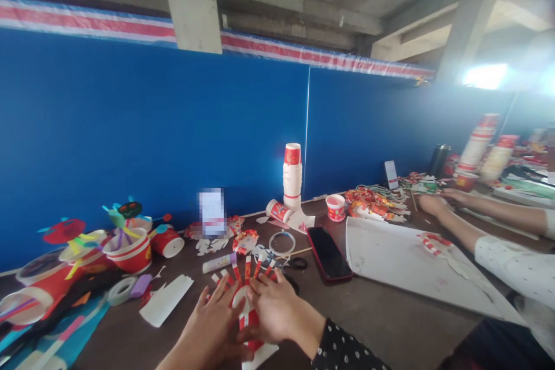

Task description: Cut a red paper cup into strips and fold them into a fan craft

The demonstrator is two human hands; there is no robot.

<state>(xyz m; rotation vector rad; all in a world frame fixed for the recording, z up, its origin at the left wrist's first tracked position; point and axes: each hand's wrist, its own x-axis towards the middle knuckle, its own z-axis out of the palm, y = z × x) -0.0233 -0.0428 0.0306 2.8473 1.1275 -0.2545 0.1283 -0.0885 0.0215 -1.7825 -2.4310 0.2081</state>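
Note:
A paper cup cut into red and white strips (pixel 248 270) lies fanned out at the table's front middle. My left hand (pixel 212 318) rests over its left strips, fingers stretched out. From the other side, my right hand (pixel 275 306) presses flat over the right strips. Both hands touch the cup, and part of its middle and base is covered by them. Just behind lie a glue stick (pixel 219 263), a roll of clear tape (pixel 281 243) and dark-handled scissors (pixel 297 263), partly hidden.
Left are cups with colourful paper decorations (pixel 129 251), a tape roll (pixel 121 291) and a white paper piece (pixel 167 300). A cup stack (pixel 292 176) stands at the back. Right are a phone (pixel 329 253), a white board (pixel 390 260) and another person's arms (pixel 459 225).

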